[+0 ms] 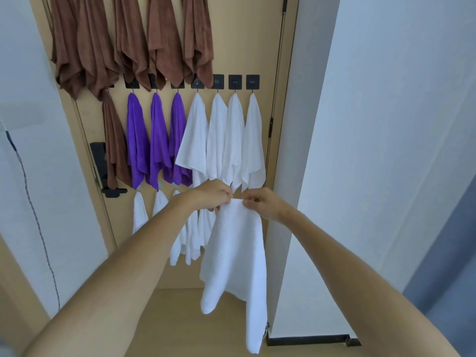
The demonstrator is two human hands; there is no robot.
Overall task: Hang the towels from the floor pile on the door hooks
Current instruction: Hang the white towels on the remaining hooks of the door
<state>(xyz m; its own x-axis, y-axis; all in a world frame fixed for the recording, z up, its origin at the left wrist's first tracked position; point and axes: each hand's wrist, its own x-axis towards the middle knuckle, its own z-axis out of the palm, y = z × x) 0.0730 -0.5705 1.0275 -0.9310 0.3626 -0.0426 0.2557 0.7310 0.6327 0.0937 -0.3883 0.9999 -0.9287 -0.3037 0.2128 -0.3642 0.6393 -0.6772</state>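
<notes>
Both hands pinch the top edge of a white towel (237, 256): left hand (213, 195), right hand (262, 203). The towel hangs free before the door (268, 47), below a hook row (234, 81) carrying white towels (224, 140).

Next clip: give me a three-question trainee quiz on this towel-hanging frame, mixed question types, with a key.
1. True or false: the left hand and right hand both pinch the top edge of the white terry towel.
2. How many purple microfibre towels hang in the middle row?
A. two B. three C. five
3. Fill in: the top row holds ____ plush towels.

Key: 1 true; 2 B; 3 brown
</notes>
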